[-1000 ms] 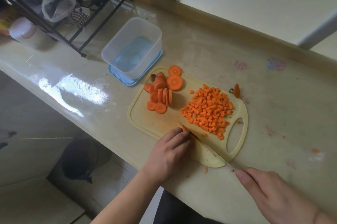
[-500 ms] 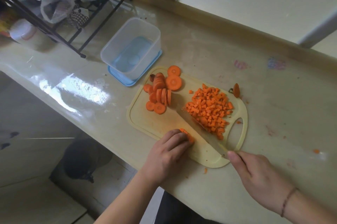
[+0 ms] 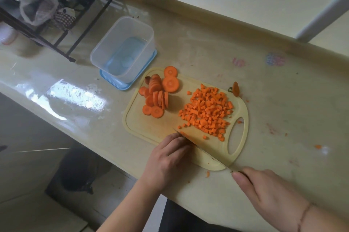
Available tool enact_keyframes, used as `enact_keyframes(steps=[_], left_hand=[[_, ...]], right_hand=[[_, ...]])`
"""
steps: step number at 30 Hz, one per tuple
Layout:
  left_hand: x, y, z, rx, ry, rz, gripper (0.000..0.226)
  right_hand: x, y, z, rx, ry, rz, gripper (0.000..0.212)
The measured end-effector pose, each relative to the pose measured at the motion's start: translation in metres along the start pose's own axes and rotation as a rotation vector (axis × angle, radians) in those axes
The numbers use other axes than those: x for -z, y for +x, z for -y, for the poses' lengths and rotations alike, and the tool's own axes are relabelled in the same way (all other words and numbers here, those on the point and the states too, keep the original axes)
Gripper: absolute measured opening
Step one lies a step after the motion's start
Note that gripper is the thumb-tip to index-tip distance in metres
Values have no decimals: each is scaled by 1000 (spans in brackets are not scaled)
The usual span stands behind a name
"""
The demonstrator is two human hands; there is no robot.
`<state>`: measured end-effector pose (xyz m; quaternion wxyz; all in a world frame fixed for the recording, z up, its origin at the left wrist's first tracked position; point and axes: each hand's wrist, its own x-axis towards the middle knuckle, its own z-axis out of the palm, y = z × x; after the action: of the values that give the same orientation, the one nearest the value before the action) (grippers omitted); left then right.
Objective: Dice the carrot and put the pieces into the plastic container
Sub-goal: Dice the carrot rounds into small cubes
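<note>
here, glossy beige counter (image 3: 188, 29), left hand (image 3: 166, 161) pinning carrot, right hand (image 3: 270, 195) gripping knife (image 3: 204, 151)

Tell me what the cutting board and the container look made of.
Cutting board: likely plastic; matte pale yellow, moulded groove and handle hole. Container: translucent frosted plastic, since the blue lid under it shows through its walls.
</note>
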<state>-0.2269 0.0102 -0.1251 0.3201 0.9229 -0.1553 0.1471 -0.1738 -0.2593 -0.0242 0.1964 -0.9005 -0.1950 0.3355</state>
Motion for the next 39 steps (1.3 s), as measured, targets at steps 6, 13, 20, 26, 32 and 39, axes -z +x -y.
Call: enact_keyframes(steps=[6,13,20,26,32,39], left_hand=[[0,3,-2,22,0,-12,26],[3,4,-3,18,12,-26,21],[4,-2,-5,-25,78,-88,16],[2,-7,-4,35,70,-55,23],[1,-6,-5,70,34,-73,26],[1,-3,-6,48,35,-114,24]], right_hand=[[-3,25,27,49,20,0,66],[2,27,4,41,166,-107,80],[3,8,10,59,194,-111,70],[-2,-4,5,37,137,-39,85],[-2,-2,11,-39,2,5,88],[-12,1,15,-81,-56,17,99]])
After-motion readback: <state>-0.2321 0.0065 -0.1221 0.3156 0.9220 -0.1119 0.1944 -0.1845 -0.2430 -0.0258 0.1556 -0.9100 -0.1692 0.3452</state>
